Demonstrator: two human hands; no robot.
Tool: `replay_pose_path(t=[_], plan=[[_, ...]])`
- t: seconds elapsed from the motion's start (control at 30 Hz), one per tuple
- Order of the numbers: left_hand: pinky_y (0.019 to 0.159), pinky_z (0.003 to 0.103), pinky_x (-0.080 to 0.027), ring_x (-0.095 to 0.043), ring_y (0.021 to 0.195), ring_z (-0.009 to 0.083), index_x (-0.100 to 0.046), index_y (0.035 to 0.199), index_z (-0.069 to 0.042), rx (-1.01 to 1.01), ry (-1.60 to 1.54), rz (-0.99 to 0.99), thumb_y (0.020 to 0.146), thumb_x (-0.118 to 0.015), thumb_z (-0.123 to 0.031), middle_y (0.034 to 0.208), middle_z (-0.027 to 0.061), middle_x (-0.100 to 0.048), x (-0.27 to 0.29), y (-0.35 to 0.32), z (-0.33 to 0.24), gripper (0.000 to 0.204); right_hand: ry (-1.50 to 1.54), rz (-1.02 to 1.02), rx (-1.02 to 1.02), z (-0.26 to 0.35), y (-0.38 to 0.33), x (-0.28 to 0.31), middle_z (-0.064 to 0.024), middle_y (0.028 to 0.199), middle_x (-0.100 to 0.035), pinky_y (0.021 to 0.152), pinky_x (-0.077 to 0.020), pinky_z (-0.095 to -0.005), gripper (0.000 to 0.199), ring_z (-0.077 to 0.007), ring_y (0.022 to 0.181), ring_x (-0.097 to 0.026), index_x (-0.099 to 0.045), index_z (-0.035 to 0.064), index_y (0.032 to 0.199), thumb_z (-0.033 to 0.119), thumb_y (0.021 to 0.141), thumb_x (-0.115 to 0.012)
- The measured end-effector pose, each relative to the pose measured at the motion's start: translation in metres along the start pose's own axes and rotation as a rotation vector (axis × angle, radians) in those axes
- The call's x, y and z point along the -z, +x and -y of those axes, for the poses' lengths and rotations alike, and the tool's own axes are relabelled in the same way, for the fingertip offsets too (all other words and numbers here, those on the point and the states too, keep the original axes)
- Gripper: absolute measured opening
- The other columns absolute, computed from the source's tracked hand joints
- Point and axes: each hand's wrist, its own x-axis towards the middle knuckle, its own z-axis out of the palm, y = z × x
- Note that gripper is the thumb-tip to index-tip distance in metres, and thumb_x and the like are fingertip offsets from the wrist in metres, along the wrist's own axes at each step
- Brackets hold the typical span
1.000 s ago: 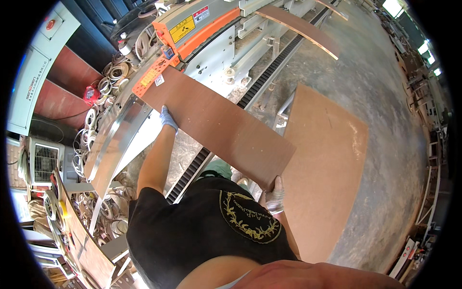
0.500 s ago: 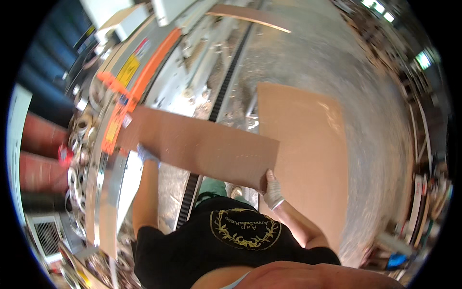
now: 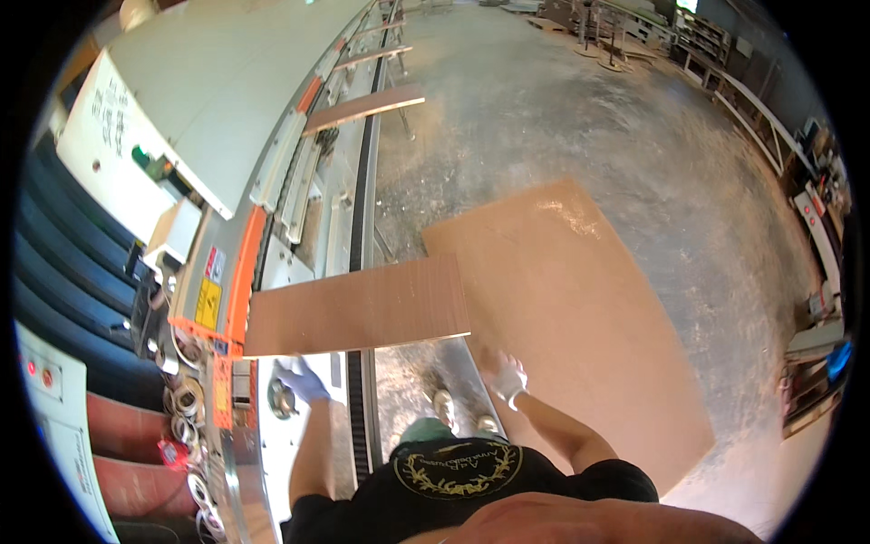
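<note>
A long brown wood panel (image 3: 362,306) lies across the machine's bed, its left end against the orange guard and its right end overhanging the black track. My left hand (image 3: 304,379), in a bluish glove, is just below the panel's near edge, fingers apart and holding nothing. My right hand (image 3: 509,376), in a whitish glove, is over the large brown board on the right, open and clear of the panel's right end. Whether it touches that large board (image 3: 580,335) I cannot tell.
The edge-processing machine (image 3: 227,299) with its orange guard runs along my left. A black track (image 3: 365,208) stretches away beside it. Farther along, another brown panel (image 3: 362,109) rests on the machine. Tape rolls (image 3: 188,399) sit at the left, and shelving and stacked pieces line the right.
My right hand has let go of the panel's corner and my left hand has come off its near edge. The panel now sits farther from my body. The view has turned.
</note>
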Motion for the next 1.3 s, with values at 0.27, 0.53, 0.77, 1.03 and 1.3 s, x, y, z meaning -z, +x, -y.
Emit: replay_pose_path(t=[0.27, 0.53, 0.77, 1.03, 1.3], plan=[[0.097, 0.043, -0.036, -0.043, 0.116, 0.0378, -0.045, 0.121, -0.005, -0.797, 0.148, 0.998, 0.075, -0.065, -0.026, 0.129, 0.0203, -0.042, -0.01, -0.153, -0.075, 0.054, -0.444, -0.177, 0.082, 0.026, 0.004, -0.019, -0.0155, 0.142, -0.021, 0.101, -0.0107, -0.0632, 0.085, -0.0391, 0.131, -0.017, -0.031, 0.0199, 0.134, 0.042, 0.062, -0.07], [0.091, 0.039, -0.041, -0.047, 0.113, 0.0322, -0.042, 0.123, -0.008, -0.471, 0.16, 1.151, 0.074, -0.067, -0.022, 0.125, 0.015, -0.045, -0.05, -0.16, -0.051, 0.057, -0.469, -0.087, 0.069, 0.037, 0.036, 0.003, -0.016, 0.143, -0.021, 0.099, -0.0088, -0.0663, 0.082, -0.0392, 0.132, -0.016, -0.03, 0.0195, 0.136, 0.036, 0.065, -0.067], [0.099, 0.036, -0.036, -0.042, 0.119, 0.0252, -0.034, 0.131, -0.005, -0.17, -0.033, 1.23, 0.08, -0.065, -0.011, 0.13, 0.0122, -0.04, -0.083, -0.153, -0.005, 0.06, -0.513, -0.122, 0.056, 0.041, 0.097, 0.02, -0.0161, 0.143, -0.022, 0.099, -0.0111, -0.0652, 0.081, -0.0388, 0.132, -0.017, -0.029, 0.0188, 0.137, 0.037, 0.066, -0.066], [0.103, 0.036, -0.032, -0.038, 0.122, 0.0246, -0.033, 0.132, -0.004, -0.135, -0.09, 1.426, 0.08, -0.064, -0.01, 0.134, 0.0123, -0.034, -0.103, -0.158, -0.01, 0.06, -0.324, -0.101, 0.017, 0.047, 0.222, 0.097, -0.0106, 0.134, -0.037, 0.1, -0.0233, -0.0529, 0.063, -0.0317, 0.128, -0.029, -0.042, 0.0195, 0.127, 0.047, 0.073, -0.058], [0.103, 0.042, -0.028, -0.035, 0.123, 0.037, -0.034, 0.131, -0.001, -0.641, -0.042, 1.734, 0.073, -0.069, -0.028, 0.13, 0.0249, -0.038, -0.162, -0.213, -0.03, 0.073, -0.291, -0.42, -0.575, -0.068, 0.063, 0.127, -0.0101, 0.126, -0.046, 0.093, -0.0358, -0.0478, 0.051, -0.0293, 0.12, -0.039, -0.052, 0.0201, 0.117, 0.043, 0.073, -0.061]])
